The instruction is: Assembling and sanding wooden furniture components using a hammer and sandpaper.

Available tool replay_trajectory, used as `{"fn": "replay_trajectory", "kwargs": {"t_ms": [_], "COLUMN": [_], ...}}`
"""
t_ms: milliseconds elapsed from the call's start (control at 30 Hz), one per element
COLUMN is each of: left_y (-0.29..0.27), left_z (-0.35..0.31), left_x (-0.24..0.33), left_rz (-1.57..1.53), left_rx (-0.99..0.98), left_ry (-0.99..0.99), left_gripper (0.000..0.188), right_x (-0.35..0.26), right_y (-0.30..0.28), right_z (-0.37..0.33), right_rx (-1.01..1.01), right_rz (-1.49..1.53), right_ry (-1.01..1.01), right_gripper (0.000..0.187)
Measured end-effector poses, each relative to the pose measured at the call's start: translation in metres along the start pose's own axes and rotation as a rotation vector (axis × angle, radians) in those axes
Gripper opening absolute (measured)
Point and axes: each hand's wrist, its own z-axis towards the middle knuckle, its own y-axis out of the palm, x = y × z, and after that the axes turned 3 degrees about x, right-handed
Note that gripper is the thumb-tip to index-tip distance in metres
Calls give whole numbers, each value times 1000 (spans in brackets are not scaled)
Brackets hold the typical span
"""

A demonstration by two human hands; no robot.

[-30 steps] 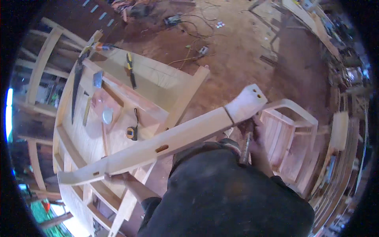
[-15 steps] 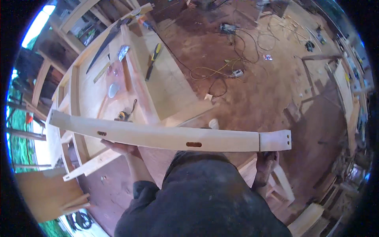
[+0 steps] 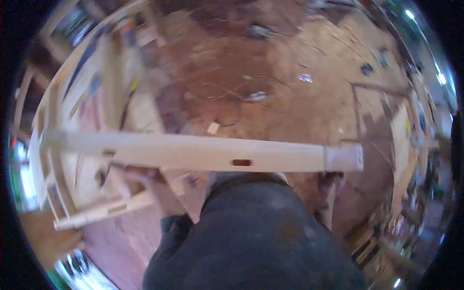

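Note:
A long pale wooden rail lies crosswise in front of my body, held in both hands. It has a slot-shaped mortise near its middle and another toward the left, and a stepped right end with small holes. My left hand supports the rail from its near lower edge, left of the middle; the fingers are partly hidden and blurred. Close to the stepped right end, my right hand grips the underside, its fingers mostly behind the wood.
To the left stands a wooden frame with a panel and several tools on it, smeared by motion. Cords and a small white box lie on the reddish floor ahead. Boards and clutter line the right wall, including a pale sheet.
My view has swung to the right, so the frame and floor items shift left and blur. The rail stays in both hands and sits slightly higher in view.

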Motion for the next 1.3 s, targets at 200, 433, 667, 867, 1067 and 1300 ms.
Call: {"fn": "replay_trajectory", "kwargs": {"t_ms": [200, 433, 667, 867, 1067, 1300], "left_y": [32, 50, 81, 102, 104, 91], "left_z": [-21, -68, -149, -197, -175, -129], "left_x": [-49, -69, -75, -117, -171, -225], "left_rz": [476, 377, 171, 173, -5, 57], "left_rx": [232, 411, 684, 911, 1128, 1331], "left_ry": [259, 323, 416, 618, 621, 657], "left_gripper": [61, 60, 60, 60, 61, 55], "right_x": [30, 79, 129, 197, 246, 327], "right_y": [-29, 3, 91, 174, 286, 388], "right_z": [190, 378, 482, 539, 567, 606], "right_rx": [115, -172, -248, -304, -653, -642], "right_rz": [515, 512, 131, -9, 26, -272], "right_ry": [305, 722, 814, 1117, 1154, 1020], "right_gripper": [31, 48, 31, 39, 39, 22]}}
